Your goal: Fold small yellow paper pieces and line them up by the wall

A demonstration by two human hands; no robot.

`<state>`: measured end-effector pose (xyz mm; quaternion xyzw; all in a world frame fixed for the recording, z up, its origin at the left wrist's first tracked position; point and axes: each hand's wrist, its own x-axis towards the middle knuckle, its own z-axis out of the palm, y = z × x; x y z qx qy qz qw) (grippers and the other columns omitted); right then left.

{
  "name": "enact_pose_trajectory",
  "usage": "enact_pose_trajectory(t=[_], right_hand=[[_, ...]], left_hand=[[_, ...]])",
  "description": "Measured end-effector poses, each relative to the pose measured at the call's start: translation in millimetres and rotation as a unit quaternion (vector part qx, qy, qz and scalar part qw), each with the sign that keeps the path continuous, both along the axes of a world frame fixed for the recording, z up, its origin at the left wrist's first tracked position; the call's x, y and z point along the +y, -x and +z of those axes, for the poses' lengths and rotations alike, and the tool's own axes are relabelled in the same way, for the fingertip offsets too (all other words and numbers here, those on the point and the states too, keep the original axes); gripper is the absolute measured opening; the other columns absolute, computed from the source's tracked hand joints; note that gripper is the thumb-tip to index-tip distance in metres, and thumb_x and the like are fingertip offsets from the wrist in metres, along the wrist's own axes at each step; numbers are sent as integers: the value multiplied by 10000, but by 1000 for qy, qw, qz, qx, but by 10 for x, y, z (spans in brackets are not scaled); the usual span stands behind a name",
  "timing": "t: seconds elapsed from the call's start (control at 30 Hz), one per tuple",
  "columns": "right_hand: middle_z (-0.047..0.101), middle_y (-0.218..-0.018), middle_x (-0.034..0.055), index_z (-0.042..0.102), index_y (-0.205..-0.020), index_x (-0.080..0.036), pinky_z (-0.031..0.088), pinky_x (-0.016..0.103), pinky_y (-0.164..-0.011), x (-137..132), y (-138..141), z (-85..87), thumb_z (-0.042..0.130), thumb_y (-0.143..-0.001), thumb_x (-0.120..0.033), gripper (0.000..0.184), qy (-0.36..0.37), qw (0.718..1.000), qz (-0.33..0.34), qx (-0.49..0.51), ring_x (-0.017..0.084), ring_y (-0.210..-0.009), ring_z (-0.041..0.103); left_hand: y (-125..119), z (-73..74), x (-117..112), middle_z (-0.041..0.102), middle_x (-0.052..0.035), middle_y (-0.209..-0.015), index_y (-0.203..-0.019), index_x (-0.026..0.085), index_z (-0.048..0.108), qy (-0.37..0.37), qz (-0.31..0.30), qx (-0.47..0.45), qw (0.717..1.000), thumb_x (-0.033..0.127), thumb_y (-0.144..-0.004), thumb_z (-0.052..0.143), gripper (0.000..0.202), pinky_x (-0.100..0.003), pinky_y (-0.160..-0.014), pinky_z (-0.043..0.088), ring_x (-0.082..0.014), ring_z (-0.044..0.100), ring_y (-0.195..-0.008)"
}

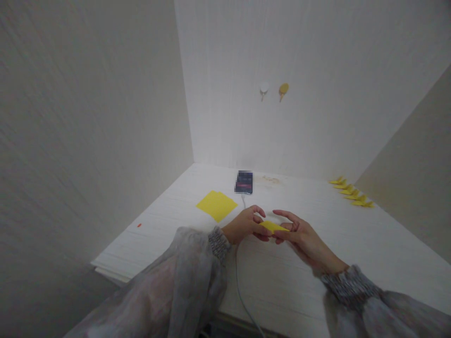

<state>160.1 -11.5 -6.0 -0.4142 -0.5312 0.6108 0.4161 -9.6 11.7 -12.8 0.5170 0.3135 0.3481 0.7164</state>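
Both of my hands hold one folded piece of yellow paper [274,226] just above the white table [317,263]. My left hand [246,224] pinches its left end with thumb and fingers. My right hand [299,234] grips its right end, fingers curled over the top. A small stack of flat yellow paper sheets [216,205] lies on the table to the left of my left hand. At the far right by the wall sits a row of several folded yellow paper pieces [352,192].
A phone [244,182] lies behind my hands, with a cable [241,286] running from it toward the table's near edge. Two hooks [274,90] hang on the back wall. A small red speck [139,225] lies near the left wall. Walls close in left, back and right.
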Motion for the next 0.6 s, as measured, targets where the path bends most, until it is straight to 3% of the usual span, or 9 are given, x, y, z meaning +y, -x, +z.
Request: enact_pose_trajectory(t=[0.23,0.43,0.6], right_hand=[[618,-540,-17,370,-1154,-150,422,265,-518,-21,-59,68,703,-526,-214,714,-4,1000,-21,-7,134,-440,556],[616,-555,-10,418,-1104,-160,402,241,-492,-18,-105,55,707,-523,-238,653,-10,1000,-20,-11,120,-439,541],[587,-538,-29,476,-1004,-165,402,238,-514,-15,-72,43,696,-540,-218,516,-26,999,-31,14,115,-470,537]], left_hand=[[36,9,-2,615,-13,-655,-889,174,317,28,-52,-30,998,176,-498,728,567,-337,-643,486,-164,621,-589],[70,31,-9,634,-54,-724,-897,172,319,23,-100,-57,993,177,-522,720,549,-375,-729,461,-190,630,-693],[50,38,-2,629,-48,-726,-915,161,351,13,-51,-45,998,169,-523,716,535,-348,-710,466,-162,625,-654]])
